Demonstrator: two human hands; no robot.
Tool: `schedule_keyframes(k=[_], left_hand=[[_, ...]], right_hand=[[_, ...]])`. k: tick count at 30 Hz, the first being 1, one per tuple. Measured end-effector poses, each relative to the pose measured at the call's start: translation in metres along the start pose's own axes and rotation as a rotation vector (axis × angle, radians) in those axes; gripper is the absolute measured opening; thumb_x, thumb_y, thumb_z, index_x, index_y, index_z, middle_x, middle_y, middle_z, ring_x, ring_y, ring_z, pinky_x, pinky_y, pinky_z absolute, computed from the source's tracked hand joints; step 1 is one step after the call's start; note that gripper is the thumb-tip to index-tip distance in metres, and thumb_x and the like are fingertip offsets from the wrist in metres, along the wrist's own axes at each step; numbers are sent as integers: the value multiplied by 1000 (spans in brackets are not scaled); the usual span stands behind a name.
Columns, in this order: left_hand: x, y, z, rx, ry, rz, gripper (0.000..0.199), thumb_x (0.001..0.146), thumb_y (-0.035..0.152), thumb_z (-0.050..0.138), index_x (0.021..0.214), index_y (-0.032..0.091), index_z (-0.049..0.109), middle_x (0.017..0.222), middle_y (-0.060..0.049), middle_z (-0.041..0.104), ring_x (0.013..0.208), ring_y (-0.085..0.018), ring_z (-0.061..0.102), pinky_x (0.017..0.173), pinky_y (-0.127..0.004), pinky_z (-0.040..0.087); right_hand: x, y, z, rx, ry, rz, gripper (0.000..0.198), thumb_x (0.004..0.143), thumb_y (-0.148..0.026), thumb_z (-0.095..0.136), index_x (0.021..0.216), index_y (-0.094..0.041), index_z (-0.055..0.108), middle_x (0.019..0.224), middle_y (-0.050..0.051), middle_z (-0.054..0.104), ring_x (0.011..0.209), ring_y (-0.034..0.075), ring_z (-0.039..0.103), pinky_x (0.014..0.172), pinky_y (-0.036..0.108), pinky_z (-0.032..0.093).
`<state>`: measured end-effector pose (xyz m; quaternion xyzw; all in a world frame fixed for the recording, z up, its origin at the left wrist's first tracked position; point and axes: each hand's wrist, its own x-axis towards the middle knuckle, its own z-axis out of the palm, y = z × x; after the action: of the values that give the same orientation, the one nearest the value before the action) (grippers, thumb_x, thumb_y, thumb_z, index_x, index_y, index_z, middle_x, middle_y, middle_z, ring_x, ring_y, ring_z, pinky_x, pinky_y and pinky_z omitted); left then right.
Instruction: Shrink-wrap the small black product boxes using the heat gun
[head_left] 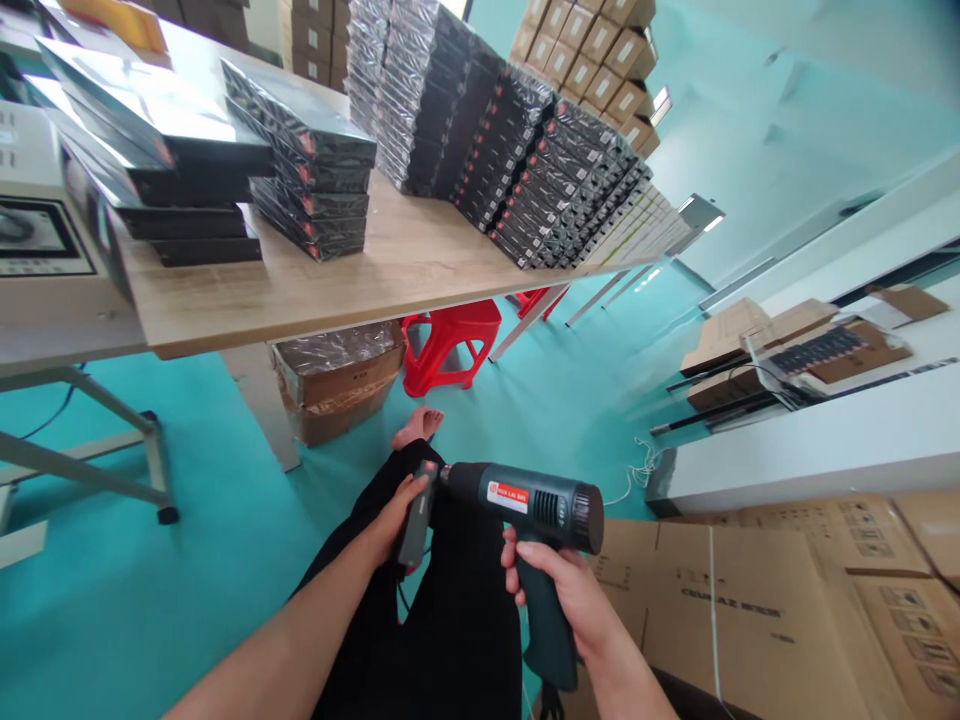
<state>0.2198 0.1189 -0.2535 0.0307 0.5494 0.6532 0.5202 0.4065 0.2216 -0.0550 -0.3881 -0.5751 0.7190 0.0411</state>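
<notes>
My right hand (574,590) is wrapped round the handle of a dark green heat gun (551,510) with a red and white label. The heat gun lies nearly level, its nozzle pointing left. Close to the nozzle tip is a slim black box (417,525), seen edge-on, with a red mark at its upper end. My left hand (391,520) grips this box from its left side, above my legs. Whether the nozzle touches the box I cannot tell. A dark cord leaves the bottom of the heat gun's handle.
A wooden table (420,255) bears film-wrapped black boxes (315,190) and a loose stack of flat black boxes (195,170). A red stool (454,340) and an open carton (341,385) stand beneath it. Large cartons (750,610) fill the lower right. A machine (45,220) is at the left.
</notes>
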Motion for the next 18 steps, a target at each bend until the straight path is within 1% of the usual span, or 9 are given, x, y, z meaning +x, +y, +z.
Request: schedule_keyframes(k=[2,4,6,8,11,13,16,17,18], left_hand=[[-5,6,-6,-314,-89,-71,57,73,58,44,110,15,51,87,-9,63,76,-22,61,69,-35,48],[-9,12,-12,-554,-158,-51,52,73,56,45,100,13,56,83,-9,64,74,-21,61,70,-35,48],[-14,18,-13,-690,-196,-27,47,74,53,47,98,14,57,84,-8,65,77,-22,62,72,-36,48],[-19,23,-10,-737,-223,-52,45,73,52,48,98,15,57,85,-8,65,81,-24,61,74,-38,47],[-27,29,-3,-715,-270,-117,48,73,52,48,99,14,58,87,-10,66,87,-27,60,77,-41,46],[-29,31,-1,-679,-286,-151,48,73,52,47,96,12,59,87,-11,66,87,-28,60,77,-41,46],[-30,31,-3,-640,-275,-187,46,73,53,45,88,12,62,79,-10,67,78,-27,62,73,-40,47],[-29,31,-5,-649,-273,-187,45,73,52,46,85,12,62,77,-10,67,75,-27,63,72,-40,47],[-28,30,-6,-669,-274,-179,44,73,50,47,84,11,63,76,-10,67,73,-26,63,73,-39,47]], right_hand=[[-10,-1,-5,-15,-113,64,30,75,-30,55,98,-12,58,79,7,62,59,14,58,50,24,44],[-19,2,-11,-34,-203,130,30,74,-27,55,98,-10,58,78,8,62,58,14,58,49,23,43],[-20,6,-14,-57,-203,152,31,73,-27,56,97,-9,58,78,9,62,58,14,58,50,24,43],[-13,11,-13,-64,-121,126,31,73,-29,57,97,-10,58,78,8,62,58,14,58,50,24,44],[5,14,-4,7,7,30,30,75,-33,55,97,-12,57,79,6,62,59,13,57,51,24,45],[13,12,3,54,-22,-1,30,75,-32,54,98,-12,56,79,6,61,59,12,57,51,23,44],[15,7,11,32,-187,46,32,74,-30,56,98,-10,57,79,7,62,59,13,58,49,23,44],[15,6,12,15,-204,51,32,73,-30,56,98,-10,58,79,8,62,59,13,58,49,23,44],[15,4,13,2,-184,41,32,73,-30,57,98,-10,58,79,8,61,59,13,57,50,24,45]])
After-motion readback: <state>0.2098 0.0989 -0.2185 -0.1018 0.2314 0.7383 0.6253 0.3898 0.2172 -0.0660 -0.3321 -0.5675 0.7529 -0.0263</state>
